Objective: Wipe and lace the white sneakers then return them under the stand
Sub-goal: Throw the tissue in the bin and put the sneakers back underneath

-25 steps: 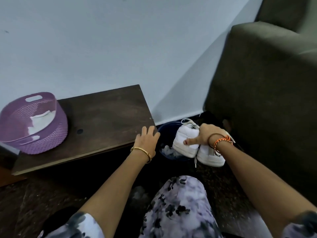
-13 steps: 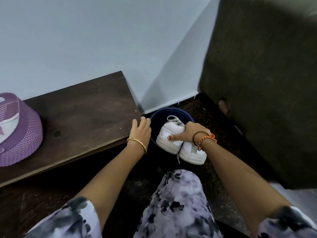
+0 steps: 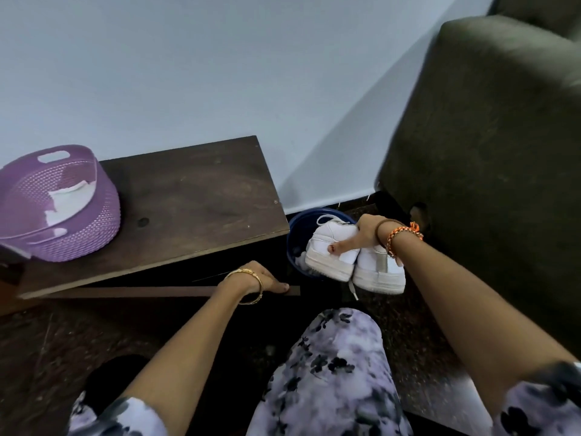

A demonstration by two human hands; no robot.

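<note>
Largely hidden is the space beneath the dark wooden bench (image 3: 188, 196), where only shadow and one lower rail (image 3: 157, 291) can be made out. The left hand (image 3: 265, 280) is laid on that rail just under the bench top, a gold bangle (image 3: 250, 286) at its wrist; its fingers are mostly lost in the dark, so its spread cannot be told. The pair of white sneakers (image 3: 355, 261) is held together off the floor by the right hand (image 3: 361, 236), whose thumb is pressed across the side of the nearer shoe while the other fingers are concealed behind the uppers. A loose lace end (image 3: 352, 289) is seen hanging below the soles. Directly behind the sneakers a dark blue tub (image 3: 295, 225) is partly covered by them, and its contents are unclear. A purple woven-pattern basket (image 3: 59, 209) with something white inside is set on the left end of the bench, cut off by the frame edge. An olive upholstered sofa (image 3: 490, 136) is stood at the right, close to the blue tub. A pale wall (image 3: 220, 73) is seen behind, and dark speckled floor (image 3: 408, 341) below.
</note>
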